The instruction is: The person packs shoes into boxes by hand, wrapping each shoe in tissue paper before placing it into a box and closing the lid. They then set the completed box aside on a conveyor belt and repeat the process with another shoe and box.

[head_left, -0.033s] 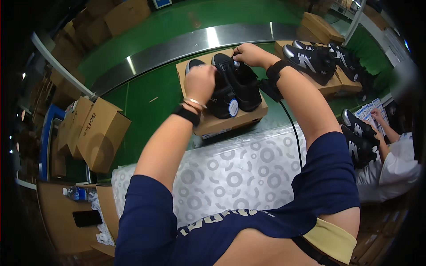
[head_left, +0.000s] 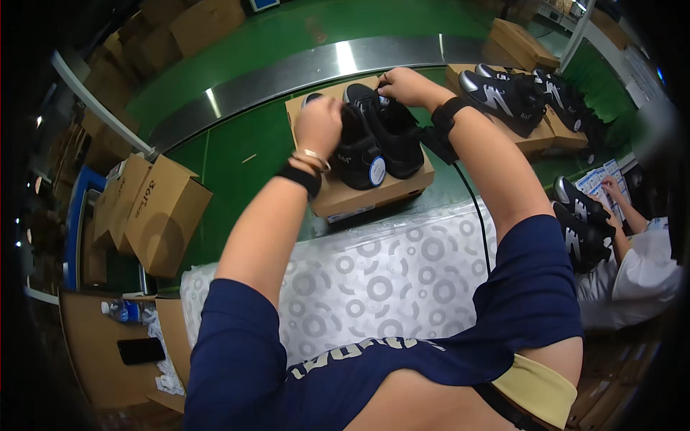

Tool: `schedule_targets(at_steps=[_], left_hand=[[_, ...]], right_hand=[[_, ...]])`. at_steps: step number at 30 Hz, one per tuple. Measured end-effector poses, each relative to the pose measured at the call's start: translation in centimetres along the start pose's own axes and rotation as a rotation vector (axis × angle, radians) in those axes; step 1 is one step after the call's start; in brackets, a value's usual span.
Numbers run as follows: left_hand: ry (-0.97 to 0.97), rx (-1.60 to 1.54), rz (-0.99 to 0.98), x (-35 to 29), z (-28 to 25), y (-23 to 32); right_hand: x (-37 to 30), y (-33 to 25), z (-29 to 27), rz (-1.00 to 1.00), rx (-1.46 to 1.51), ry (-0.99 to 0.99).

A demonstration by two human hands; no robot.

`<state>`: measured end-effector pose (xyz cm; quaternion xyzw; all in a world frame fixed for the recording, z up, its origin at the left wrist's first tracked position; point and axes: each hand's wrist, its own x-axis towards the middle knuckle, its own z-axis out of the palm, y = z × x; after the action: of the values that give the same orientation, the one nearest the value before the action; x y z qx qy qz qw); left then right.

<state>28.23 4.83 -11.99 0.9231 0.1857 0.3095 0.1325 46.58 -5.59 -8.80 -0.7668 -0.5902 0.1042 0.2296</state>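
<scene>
L fingers [head_left: 333, 110] a bit further L, L shoe [head_left: 351, 164] prob. more exposed

Left hand [head_left: 318, 128]: fingertips hidden, grip unclear.
Left shoe [head_left: 353, 171]: partly covered behind those fingers.
Right hand [head_left: 408, 87]: fingertip contact too small to tell.
Box [head_left: 338, 201]: top partly covered below the fingers.

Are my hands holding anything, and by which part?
Can't tell: your left hand is over the front of the left shoe, your right hand beside the front of the right shoe; any grip is unclear.
</scene>
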Motion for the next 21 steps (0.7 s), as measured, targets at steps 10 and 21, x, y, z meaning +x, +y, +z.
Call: schedule_targets(at_steps=[10, 21], left_hand=[[0.159, -0.275, -0.163, -11.5, -2.7, -0.1], [-0.068, -0.977, -0.774, -31.6, -16.8, 4.2]], right_hand=[[-6.5, -9.1, 4.3, -0.403, -0.333, -0.096], [-17.1, -23.3, 11.8, 0.035, 1.198, -0.170]])
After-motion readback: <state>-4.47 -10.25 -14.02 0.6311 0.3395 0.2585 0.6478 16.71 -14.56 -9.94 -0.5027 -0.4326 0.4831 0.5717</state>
